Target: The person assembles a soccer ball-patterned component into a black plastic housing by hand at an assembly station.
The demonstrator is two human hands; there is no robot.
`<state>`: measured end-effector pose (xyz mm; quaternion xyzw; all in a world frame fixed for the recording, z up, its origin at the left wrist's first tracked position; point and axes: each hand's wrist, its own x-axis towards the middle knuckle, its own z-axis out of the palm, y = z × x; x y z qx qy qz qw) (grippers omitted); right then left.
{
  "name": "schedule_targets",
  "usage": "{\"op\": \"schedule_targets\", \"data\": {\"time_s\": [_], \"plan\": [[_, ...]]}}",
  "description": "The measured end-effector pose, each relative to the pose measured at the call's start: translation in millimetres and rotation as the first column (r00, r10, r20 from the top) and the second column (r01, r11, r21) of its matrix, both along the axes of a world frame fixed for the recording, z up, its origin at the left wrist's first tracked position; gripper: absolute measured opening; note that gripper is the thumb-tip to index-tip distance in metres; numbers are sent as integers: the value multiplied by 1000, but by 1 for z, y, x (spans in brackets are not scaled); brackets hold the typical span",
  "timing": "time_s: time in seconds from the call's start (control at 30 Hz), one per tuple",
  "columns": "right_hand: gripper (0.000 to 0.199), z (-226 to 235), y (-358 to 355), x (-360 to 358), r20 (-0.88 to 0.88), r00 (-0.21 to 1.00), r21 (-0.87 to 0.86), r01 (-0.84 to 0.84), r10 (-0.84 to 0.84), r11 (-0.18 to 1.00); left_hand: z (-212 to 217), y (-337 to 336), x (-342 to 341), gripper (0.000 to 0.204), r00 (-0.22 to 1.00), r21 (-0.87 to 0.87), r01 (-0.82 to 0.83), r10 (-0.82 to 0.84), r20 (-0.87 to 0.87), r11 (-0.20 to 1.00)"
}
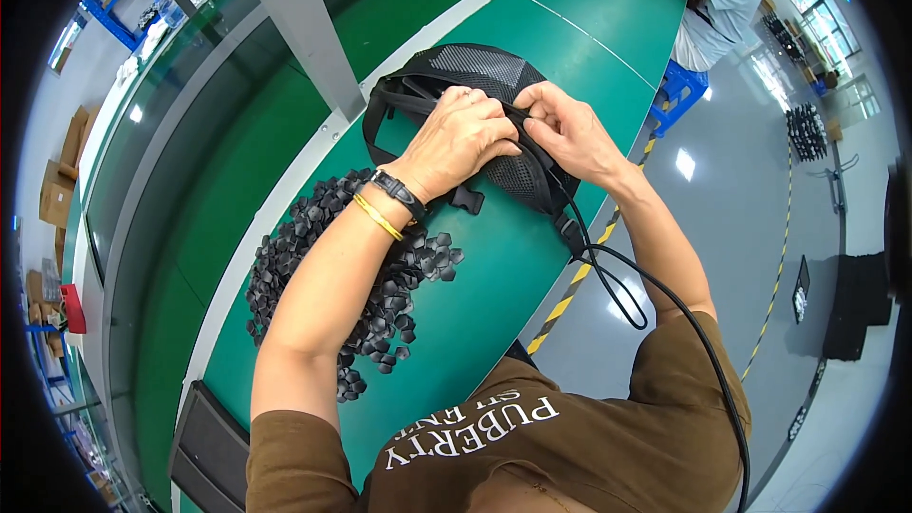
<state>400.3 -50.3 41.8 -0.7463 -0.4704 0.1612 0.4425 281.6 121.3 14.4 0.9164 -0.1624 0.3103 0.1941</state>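
A black mesh backpack [541, 180] lies on the green tabletop in front of me. My left hand [461, 138] is closed over its upper middle, fingers curled down into the dark fabric. Just to the right, my right hand [570, 133] pinches the bag's edge between thumb and fingers; the exact bit of edge is too small to make out. A black plastic buckle [466, 199] rests on the table below the left hand. Another strap end with a buckle [570, 231] hangs at the table's right edge. A loose strap [375, 138] loops out at the bag's left.
Many small black pentagon-shaped pieces [304, 237] are heaped under and beside my left forearm. A thin black cable [655, 280] runs past my right arm. A grey metal post [304, 28] rises at the table's left edge. A person [727, 14] sits on a blue stool [679, 95] at the far right.
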Motion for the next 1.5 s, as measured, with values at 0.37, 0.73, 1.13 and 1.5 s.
{"op": "schedule_targets", "data": {"time_s": [0.37,0.73,1.13,1.5], "plan": [[15,-3,0,13,291,939,14,-197,185,980,13,33,-6,9,993,152,-28,45,-109,988],[7,9,7,1,391,907,-78,-133,153,988,15,23,13,10,995,73,-71,66,72,995],[7,-5,12,6,527,834,8,-198,164,980,9,46,12,7,998,139,-12,3,61,990],[7,8,6,5,396,899,2,-204,186,979,12,32,16,7,996,101,-7,-3,94,995]]}}
